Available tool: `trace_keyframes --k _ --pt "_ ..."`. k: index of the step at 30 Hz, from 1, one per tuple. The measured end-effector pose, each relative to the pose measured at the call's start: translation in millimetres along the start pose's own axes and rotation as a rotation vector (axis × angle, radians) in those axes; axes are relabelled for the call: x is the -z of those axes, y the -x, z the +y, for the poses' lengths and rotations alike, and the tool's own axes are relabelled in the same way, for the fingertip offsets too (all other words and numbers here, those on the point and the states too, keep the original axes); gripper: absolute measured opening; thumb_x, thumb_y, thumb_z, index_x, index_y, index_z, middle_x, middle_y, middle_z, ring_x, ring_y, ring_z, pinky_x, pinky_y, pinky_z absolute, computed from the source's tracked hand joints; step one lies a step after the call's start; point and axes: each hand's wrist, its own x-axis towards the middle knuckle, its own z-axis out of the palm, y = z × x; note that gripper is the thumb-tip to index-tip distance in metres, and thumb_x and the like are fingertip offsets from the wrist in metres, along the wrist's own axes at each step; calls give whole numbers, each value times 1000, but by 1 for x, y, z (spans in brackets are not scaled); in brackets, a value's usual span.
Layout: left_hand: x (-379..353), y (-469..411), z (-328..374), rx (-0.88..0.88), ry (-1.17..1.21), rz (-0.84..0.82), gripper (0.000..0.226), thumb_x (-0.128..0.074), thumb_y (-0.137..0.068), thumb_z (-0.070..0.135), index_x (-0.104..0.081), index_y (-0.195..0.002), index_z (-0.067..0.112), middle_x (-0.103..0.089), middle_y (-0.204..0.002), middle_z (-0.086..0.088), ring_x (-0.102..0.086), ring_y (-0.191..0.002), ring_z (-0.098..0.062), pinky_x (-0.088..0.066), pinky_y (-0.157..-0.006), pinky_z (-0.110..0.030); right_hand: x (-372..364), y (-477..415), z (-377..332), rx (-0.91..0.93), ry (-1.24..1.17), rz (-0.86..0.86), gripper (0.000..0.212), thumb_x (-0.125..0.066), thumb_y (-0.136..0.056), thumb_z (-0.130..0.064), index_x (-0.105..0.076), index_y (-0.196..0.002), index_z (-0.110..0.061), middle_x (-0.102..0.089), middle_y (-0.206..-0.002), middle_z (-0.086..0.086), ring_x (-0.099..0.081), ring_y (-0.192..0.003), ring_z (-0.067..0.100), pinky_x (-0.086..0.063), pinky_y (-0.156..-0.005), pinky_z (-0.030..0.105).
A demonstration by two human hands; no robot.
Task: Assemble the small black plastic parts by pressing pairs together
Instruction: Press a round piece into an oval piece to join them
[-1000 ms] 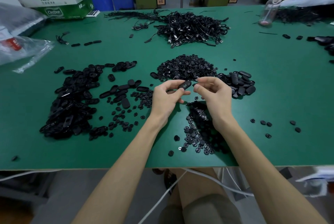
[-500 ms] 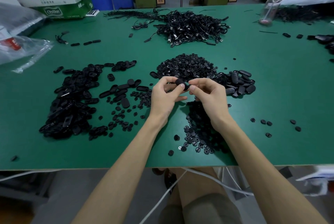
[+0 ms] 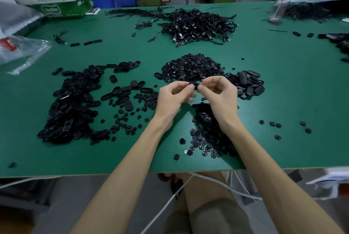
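My left hand (image 3: 174, 95) and my right hand (image 3: 220, 93) meet above the green table (image 3: 283, 86), both pinching one small black plastic part (image 3: 194, 85) between thumbs and fingertips. Most of the part is hidden by the fingers. Behind the hands lies a heap of small round black pieces (image 3: 192, 67). A pile of oval black shells (image 3: 247, 84) sits just right of my right hand. A larger spread of oval parts (image 3: 71, 101) covers the left side. More round pieces (image 3: 204, 135) lie under my right wrist.
A tangle of black cables (image 3: 198, 24) lies at the back centre. A green and white carton (image 3: 56, 1) and clear plastic bags (image 3: 20, 46) stand at the back left. A clear bottle (image 3: 279, 5) stands at the back right. A few loose buttons (image 3: 273, 124) dot the right.
The hands have closed in on each other. The oval part that lay lengthwise between them a second ago is now turned and squeezed between both sets of fingertips.
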Motion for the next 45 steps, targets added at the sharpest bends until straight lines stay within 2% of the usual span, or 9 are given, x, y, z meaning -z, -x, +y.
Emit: trace_keyframes --k 3,6,15,21,29,35,37,41,45 --pt "-1 0 0 11 -18 -40 15 -72 -96 9 -72 -106 -2 -78 -94 -17 -77 -84 -28 -63 -82 -35 0 0 1 20 30 -12 12 -77 -88 -4 -71 -98 -8 -74 -93 3 -69 -83 10 -55 -79 23" --pt "0 1 0 13 -16 -39 17 -69 -97 6 -70 -109 -6 -77 -98 -21 -77 -86 -28 -62 -81 -31 -1 0 2 37 63 -21 12 -75 -88 -2 -71 -97 -7 -74 -89 0 -67 -79 6 -53 -74 18" --pt "-1 1 -1 6 -24 -74 14 -68 -97 3 -71 -107 -6 -78 -97 -20 -77 -87 -30 -62 -80 -31 -2 2 1 93 181 3 12 -76 -87 -4 -70 -91 -15 -71 -84 -9 -66 -77 4 -55 -76 22" --pt "-2 2 1 13 -29 -70 15 -71 -96 6 -71 -106 -5 -78 -93 -17 -77 -81 -27 -63 -77 -32 -2 3 1 186 320 36 15 -74 -86 -4 -68 -84 -18 -69 -83 -12 -64 -79 2 -45 -72 11" --pt "-1 2 1 15 -25 -85 19 -71 -95 3 -70 -106 -12 -78 -96 -21 -78 -87 -29 -63 -79 -32 -3 4 1 244 387 51 19 -71 -86 -3 -66 -85 -21 -68 -87 -10 -64 -83 3 -46 -75 12" --pt "0 1 0 11 -66 -38 20 -72 -94 3 -70 -109 -9 -77 -97 -21 -75 -84 -26 -63 -83 -34 -6 7 0 330 439 8 17 -69 -91 1 -74 -95 -14 -72 -93 -4 -66 -86 5 -49 -80 12" --pt "0 -1 -2 21 -79 6 19 -71 -96 4 -69 -110 -8 -76 -98 -22 -76 -86 -31 -63 -85 -36 -8 8 -1 364 456 -28 18 -67 -92 2 -76 -99 -13 -73 -95 -4 -67 -88 6 -50 -83 11" --pt "0 -2 -5 21 -94 64 17 -67 -99 7 -71 -109 -6 -78 -96 -18 -77 -88 -32 -63 -88 -41 -8 9 -2 321 420 -84 24 -65 -96 -2 -73 -114 -14 -76 -99 -7 -70 -92 1 -48 -83 6" --pt "0 -2 -5 15 -93 74 16 -65 -101 10 -72 -106 -3 -79 -91 -14 -78 -84 -28 -63 -86 -38 -10 10 -4 304 398 -44 25 -63 -96 -3 -72 -116 -14 -77 -101 -9 -68 -95 -1 -45 -82 3"
